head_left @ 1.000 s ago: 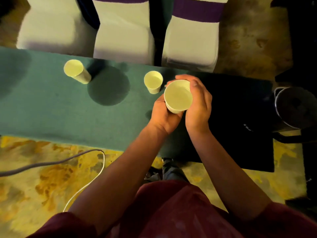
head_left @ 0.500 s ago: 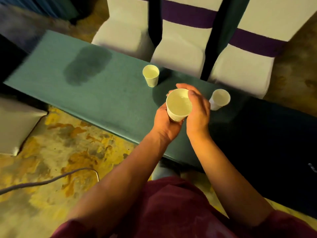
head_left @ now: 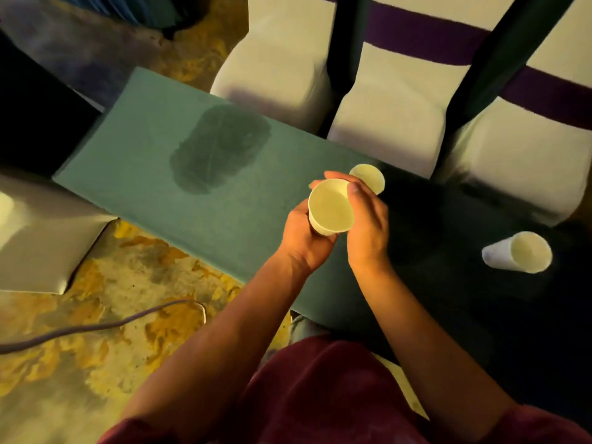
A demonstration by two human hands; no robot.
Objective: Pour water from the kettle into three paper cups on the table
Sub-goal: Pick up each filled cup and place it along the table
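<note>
Both hands hold one pale paper cup (head_left: 331, 208) above the green table (head_left: 153, 155). My left hand (head_left: 302, 238) wraps its lower side and my right hand (head_left: 368, 225) covers its right side, thumb on the rim. A second paper cup (head_left: 370, 177) stands on the table just behind my right hand, partly hidden by it. A third paper cup (head_left: 522, 253) stands on the dark right part of the table. The kettle is out of view.
A dark wet patch (head_left: 217, 149) marks the table's left half. White chairs with purple bands (head_left: 394, 104) line the far edge. A grey padded seat (head_left: 38, 235) sits at the left, and a cable (head_left: 96, 326) runs over the patterned floor.
The view has swung left: the table's left end and wet patch came into sight, the kettle left the frame. The held cup stays in both hands; the other cups shifted right in view.
</note>
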